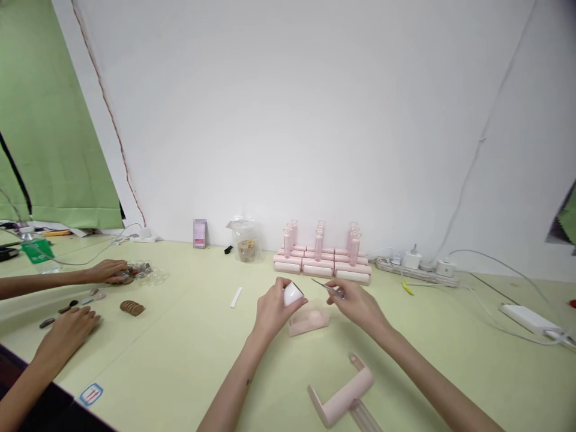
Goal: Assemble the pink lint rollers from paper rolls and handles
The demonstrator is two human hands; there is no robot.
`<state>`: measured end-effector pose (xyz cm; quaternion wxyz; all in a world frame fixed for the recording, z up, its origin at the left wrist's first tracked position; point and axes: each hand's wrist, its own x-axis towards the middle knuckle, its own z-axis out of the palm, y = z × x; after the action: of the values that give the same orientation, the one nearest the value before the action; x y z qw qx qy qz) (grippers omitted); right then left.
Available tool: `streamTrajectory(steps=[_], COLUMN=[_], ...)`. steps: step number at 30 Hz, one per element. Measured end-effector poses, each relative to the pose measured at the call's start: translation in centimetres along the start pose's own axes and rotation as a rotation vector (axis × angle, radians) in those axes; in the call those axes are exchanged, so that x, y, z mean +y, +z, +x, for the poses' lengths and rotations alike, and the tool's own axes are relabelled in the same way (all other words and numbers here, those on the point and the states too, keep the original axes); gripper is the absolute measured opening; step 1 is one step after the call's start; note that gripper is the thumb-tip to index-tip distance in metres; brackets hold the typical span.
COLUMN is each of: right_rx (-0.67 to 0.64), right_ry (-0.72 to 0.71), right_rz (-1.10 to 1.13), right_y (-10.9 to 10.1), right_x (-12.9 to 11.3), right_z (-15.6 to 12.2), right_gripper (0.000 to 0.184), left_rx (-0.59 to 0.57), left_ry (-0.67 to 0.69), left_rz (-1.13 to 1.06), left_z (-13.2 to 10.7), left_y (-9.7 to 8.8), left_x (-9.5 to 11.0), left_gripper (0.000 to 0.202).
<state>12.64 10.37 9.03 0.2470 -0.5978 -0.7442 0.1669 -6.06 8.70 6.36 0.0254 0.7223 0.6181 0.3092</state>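
My left hand [271,309] grips a small white roll [292,294] above the pale green table [189,336]. My right hand [357,305] pinches a thin clear strip or film [327,288] that points toward the roll. Just below both hands a pink cover piece [308,322] lies on the table. Nearer to me lies a pink lint-roller handle part [342,396].
Stacked pink lint rollers [321,259] stand at the back by the wall, with a clear bag [245,240] and a small pink box [200,233] to their left. A power strip [418,269] sits at the right. Another person's hands [67,333] work at the left among brown discs [132,308].
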Motion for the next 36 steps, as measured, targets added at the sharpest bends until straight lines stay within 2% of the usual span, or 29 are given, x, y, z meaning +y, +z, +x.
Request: streamTrajectory(steps=[3, 5, 9, 14, 18, 22, 24, 27, 30, 31, 32, 34, 36], right_rx=[0.017, -0.026, -0.139, -0.178, -0.175, -0.188, -0.170, -0.182, -0.202, -0.193, -0.178, -0.137, -0.105], right_ry=[0.027, 0.005, -0.023, 0.002, 0.016, -0.019, -0.051, -0.088, -0.111, -0.104, -0.097, -0.092, -0.121], right_rz=[0.060, 0.148, 0.283, 0.326, 0.316, 0.198, 0.064, -0.077, -0.089, -0.091, -0.097, -0.129, -0.183], right_y=[-1.8, -2.1, -1.1, 0.0, 0.1, -0.1, 0.0, 1.0, 2.4, 2.8, 3.1, 3.3, 3.1], right_x=[2.2, 3.7, 6.1, 7.6, 7.7, 6.8, 6.0, 5.0, 4.5, 4.6, 4.6, 5.0, 5.6], right_z=[-1.9, -3.4, -6.2, -7.9, -8.1, -9.2, -10.1, -11.5, -12.0, -12.0, -11.9, -11.5, -11.1], right_gripper=[0.027, 0.033, 0.034, 0.025, 0.023, 0.019, 0.016, 0.024, 0.018, 0.012, 0.007, 0.007, 0.014], left_rx=[-0.094, -0.147, -0.181, -0.159, -0.214, -0.224, -0.210, -0.171, -0.087, -0.110, -0.207, -0.523, -0.687], left_ry=[0.137, 0.219, 0.282, 0.330, 0.368, 0.385, 0.379, 0.360, 0.252, 0.183, 0.106, -0.044, -0.104], left_rz=[0.176, 0.260, 0.316, 0.337, 0.344, 0.323, 0.309, 0.302, 0.153, 0.040, -0.096, -0.328, -0.487], left_z=[0.9, 1.3, 1.3, 1.0, 0.8, 0.9, 1.5, 2.3, 1.5, 0.7, -0.3, -2.3, -3.9], left_y=[1.3, 2.4, 3.6, 3.1, 3.7, 4.5, 4.2, 3.0, 2.2, 2.2, 2.2, 2.5, 2.7], left_x=[1.8, 2.5, 3.0, 3.3, 2.7, 0.2, -1.4, -2.8, -2.1, -1.3, -0.4, 1.9, 4.0], left_gripper=[0.039, 0.035, 0.026, 0.030, 0.030, 0.051, 0.052, 0.053, 0.054, 0.049, 0.044, 0.051, 0.053])
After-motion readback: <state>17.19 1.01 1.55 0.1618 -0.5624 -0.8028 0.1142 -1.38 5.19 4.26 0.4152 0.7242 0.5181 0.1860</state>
